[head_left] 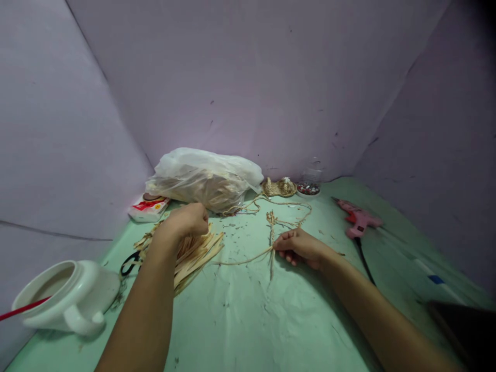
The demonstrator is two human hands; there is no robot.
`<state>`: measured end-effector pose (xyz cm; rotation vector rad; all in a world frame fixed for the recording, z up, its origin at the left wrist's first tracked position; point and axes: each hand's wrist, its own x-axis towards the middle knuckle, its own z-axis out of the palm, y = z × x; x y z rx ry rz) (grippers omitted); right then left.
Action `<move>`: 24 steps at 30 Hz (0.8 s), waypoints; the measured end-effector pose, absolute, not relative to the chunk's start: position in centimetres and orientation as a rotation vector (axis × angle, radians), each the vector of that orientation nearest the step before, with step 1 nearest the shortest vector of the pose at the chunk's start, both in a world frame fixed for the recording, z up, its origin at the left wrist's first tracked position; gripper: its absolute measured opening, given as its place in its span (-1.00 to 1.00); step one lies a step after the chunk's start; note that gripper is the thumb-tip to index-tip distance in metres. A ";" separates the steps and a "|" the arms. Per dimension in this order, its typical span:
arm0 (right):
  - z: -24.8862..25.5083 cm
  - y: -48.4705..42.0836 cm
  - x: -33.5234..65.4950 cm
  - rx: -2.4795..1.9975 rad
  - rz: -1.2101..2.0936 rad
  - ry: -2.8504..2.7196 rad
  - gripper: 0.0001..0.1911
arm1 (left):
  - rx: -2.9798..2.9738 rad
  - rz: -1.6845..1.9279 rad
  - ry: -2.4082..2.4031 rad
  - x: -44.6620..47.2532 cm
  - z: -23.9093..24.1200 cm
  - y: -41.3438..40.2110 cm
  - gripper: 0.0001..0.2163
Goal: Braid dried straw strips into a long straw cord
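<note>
My right hand (pixel 299 246) pinches a thin braided cord (pixel 272 227) of dry straw-coloured fibre between thumb and fingertips, low over the table. Loose strand ends stick out from the pinch, one to the left and one toward me. The cord's long tail loops back toward the plastic bag. My left hand (pixel 189 219) is closed like a fist above a heap of dried husk strips (pixel 197 258). Whatever its fingers may hold is hidden from view. Black scissor handles (pixel 129 263) poke out at the heap's left side.
Behind lie a plastic bag (pixel 205 178) of dry fibre, a woven slipper-shaped piece (pixel 279 187) and a clear tub (pixel 309 187) of beads. A pink glue gun (pixel 358 217) rests right. At left are a white ceramic pot (pixel 87 289) and a red-white packet (pixel 149 209). Walls enclose the table.
</note>
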<state>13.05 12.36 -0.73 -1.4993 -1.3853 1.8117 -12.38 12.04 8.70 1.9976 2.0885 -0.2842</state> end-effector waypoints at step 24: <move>-0.1 12.2 12.8 -1.502 1.793 -1.339 -0.89 | 1.766 0.249 1.747 -2.3 1.1 11.9 -0.84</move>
